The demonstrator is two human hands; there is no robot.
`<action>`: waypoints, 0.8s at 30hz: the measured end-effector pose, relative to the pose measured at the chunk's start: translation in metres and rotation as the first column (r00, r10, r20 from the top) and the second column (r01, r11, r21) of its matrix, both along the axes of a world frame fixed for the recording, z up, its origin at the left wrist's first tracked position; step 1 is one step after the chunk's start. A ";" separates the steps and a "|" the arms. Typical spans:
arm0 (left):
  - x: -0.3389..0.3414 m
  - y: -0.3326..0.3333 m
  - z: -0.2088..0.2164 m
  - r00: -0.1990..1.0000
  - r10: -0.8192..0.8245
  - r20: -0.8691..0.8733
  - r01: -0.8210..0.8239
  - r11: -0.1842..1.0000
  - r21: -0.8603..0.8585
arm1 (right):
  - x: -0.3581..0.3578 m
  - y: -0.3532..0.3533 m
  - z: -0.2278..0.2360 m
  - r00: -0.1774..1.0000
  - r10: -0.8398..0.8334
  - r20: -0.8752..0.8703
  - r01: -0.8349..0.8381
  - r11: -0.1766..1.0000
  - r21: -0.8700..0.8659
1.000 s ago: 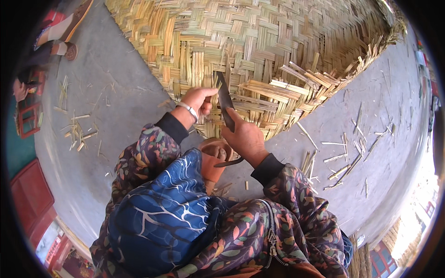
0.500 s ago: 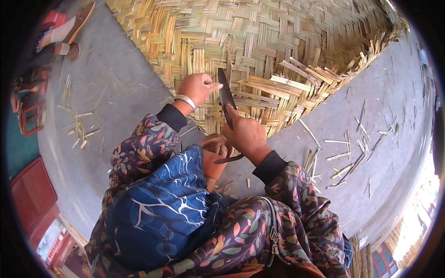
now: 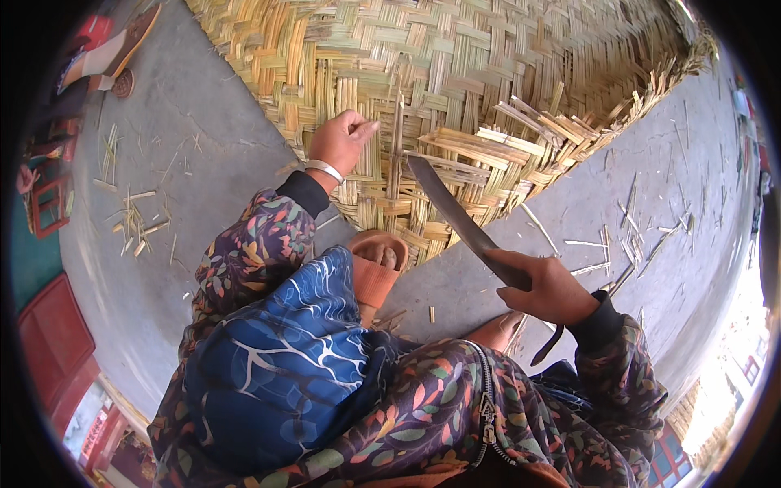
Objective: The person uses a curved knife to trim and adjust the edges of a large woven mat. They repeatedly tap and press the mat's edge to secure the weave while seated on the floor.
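A large mat woven from flat straw-coloured strips (image 3: 472, 65) spreads away from me, its near corner close to my foot. Over its left edge is my left hand (image 3: 340, 145), fingers curled and thumb pressed in; whether a sliver lies in that pinch I cannot make out. My right hand (image 3: 553, 291) grips a long, dark, slightly curved knife (image 3: 455, 213) near its lower end. The blade slants up and left, with its tip over the mat. Just right of my left hand, a narrow strip (image 3: 397, 150) runs lengthwise on the weave. Loose strip ends (image 3: 488, 146) stick out along the right side.
My sandalled foot (image 3: 379, 250) rests at the mat's near corner. Cut strip pieces litter the grey floor (image 3: 455, 285) on both sides. Another person's feet (image 3: 122, 57) show at the upper left. Red furniture (image 3: 57, 333) stands along the left rim.
My right hand has swung the knife right and toward me, away from my left hand. The left hand has lifted slightly up the mat, off the blade's side.
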State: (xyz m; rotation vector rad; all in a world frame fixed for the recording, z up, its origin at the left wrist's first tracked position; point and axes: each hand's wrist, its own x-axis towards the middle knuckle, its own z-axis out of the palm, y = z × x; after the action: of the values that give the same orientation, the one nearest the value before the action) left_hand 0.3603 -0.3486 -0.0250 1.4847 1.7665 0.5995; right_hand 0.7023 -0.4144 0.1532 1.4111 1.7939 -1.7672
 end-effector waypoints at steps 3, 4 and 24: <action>0.019 -0.005 0.014 0.910 0.113 0.400 -0.054 0.986 -0.157 | -0.005 -0.018 -0.011 0.954 -0.275 -0.117 0.237 0.935 -0.264; 0.023 -0.007 0.015 0.897 0.113 0.427 -0.016 0.974 -0.225 | -0.009 -0.022 -0.013 0.918 -0.373 -0.133 0.308 0.883 -0.355; 0.021 -0.015 0.020 0.917 -0.004 0.400 0.175 0.902 -0.394 | 0.016 -0.034 -0.041 0.987 -0.098 -0.130 0.090 0.994 -0.065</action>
State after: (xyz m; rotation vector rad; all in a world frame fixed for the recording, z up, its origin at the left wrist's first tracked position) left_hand 0.3808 -0.3641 -0.0048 1.0513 1.3927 0.3945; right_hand 0.7188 -0.4481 0.1122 1.4072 1.7493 -1.9885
